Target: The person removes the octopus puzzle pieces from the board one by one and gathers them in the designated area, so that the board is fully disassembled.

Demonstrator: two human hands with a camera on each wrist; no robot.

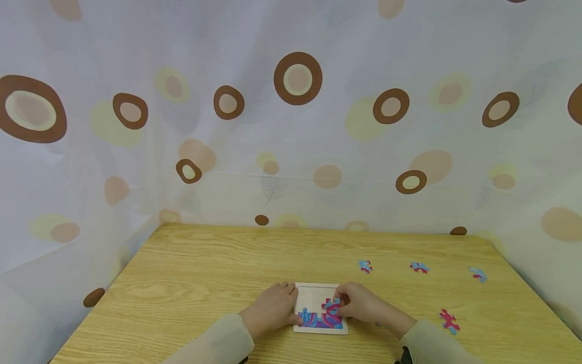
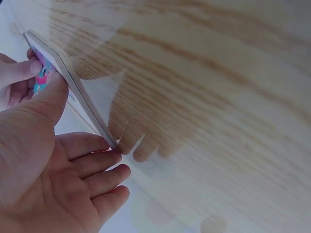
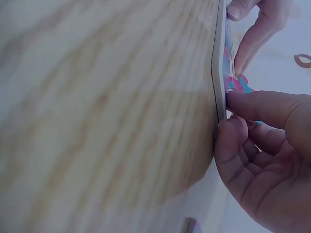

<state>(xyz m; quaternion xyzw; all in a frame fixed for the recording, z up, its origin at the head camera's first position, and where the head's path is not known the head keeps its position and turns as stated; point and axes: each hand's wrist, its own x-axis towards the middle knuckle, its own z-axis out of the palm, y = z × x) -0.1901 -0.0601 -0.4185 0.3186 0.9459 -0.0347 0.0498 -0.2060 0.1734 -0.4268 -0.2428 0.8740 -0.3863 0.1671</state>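
A white puzzle tray (image 1: 311,293) lies on the table between the hands, joined blue and pink pieces (image 1: 313,320) along its near side. My right hand (image 1: 359,302) is at the tray's right edge and pinches a blue and pink puzzle piece (image 1: 330,304), which sits tilted above the joined pieces in the right wrist view. My left hand (image 1: 275,306) rests at the tray's left edge, thumb over the near corner and fingers extended. In the left wrist view, the fingertips (image 2: 114,156) touch the tray's edge. The right fingers partly hide the held piece.
Loose puzzle pieces lie to the right on the wooden table (image 1: 204,263): one behind the tray (image 1: 366,266), one farther right (image 1: 419,267), one at the far right (image 1: 478,274), and a pink one (image 1: 449,321) nearer. A patterned curtain (image 1: 291,141) stands behind.
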